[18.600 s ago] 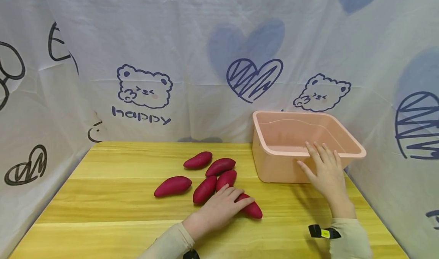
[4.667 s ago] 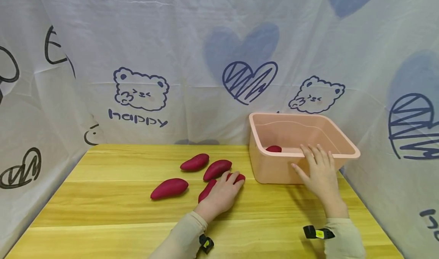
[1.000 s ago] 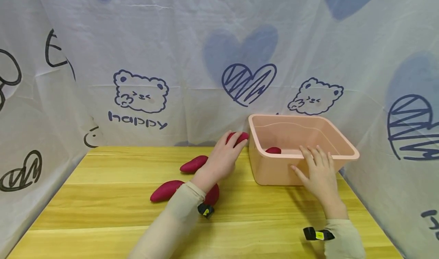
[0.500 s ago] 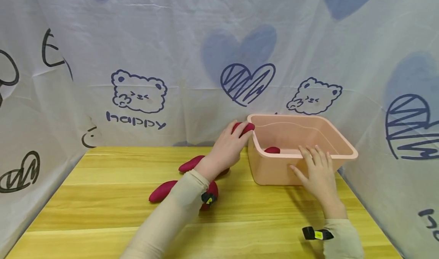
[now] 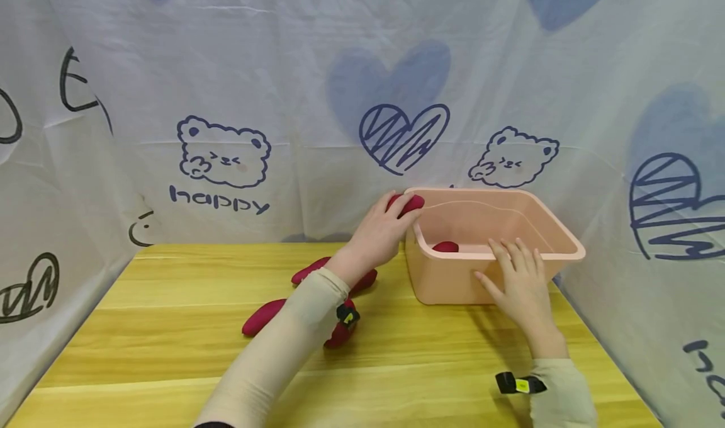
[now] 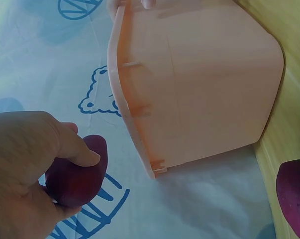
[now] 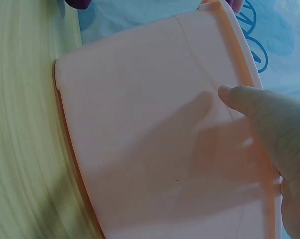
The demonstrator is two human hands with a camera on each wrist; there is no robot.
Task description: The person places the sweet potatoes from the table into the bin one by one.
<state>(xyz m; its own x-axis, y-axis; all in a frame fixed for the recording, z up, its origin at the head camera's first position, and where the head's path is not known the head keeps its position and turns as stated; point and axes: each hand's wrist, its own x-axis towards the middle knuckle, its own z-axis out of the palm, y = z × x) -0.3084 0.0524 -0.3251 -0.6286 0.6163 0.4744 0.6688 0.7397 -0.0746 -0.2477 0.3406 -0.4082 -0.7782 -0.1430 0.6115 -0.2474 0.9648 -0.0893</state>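
My left hand (image 5: 374, 236) grips a purple sweet potato (image 5: 408, 205) at the left rim of a pink plastic bin (image 5: 453, 283). In the left wrist view, thumb and fingers wrap round the sweet potato (image 6: 77, 177), which is off the table and outside the bin's wall (image 6: 209, 94). My right hand (image 5: 523, 292) holds the bin's front rim, fingers over the edge and thumb on the outer wall; the right wrist view shows that thumb (image 7: 242, 99) against it. Inside the bin, another sweet potato (image 5: 445, 247) shows partly above the front rim.
Several more sweet potatoes lie on the wooden table (image 5: 170, 352) left of the bin, such as one at the left (image 5: 262, 319); my left forearm partly covers them. A printed white cloth (image 5: 311, 163) hangs behind and beside the table.
The bin was bare at first; one sweet potato now lies in it. My left hand has lifted another from the table and moved it up and right to the rim. My right hand stays put.
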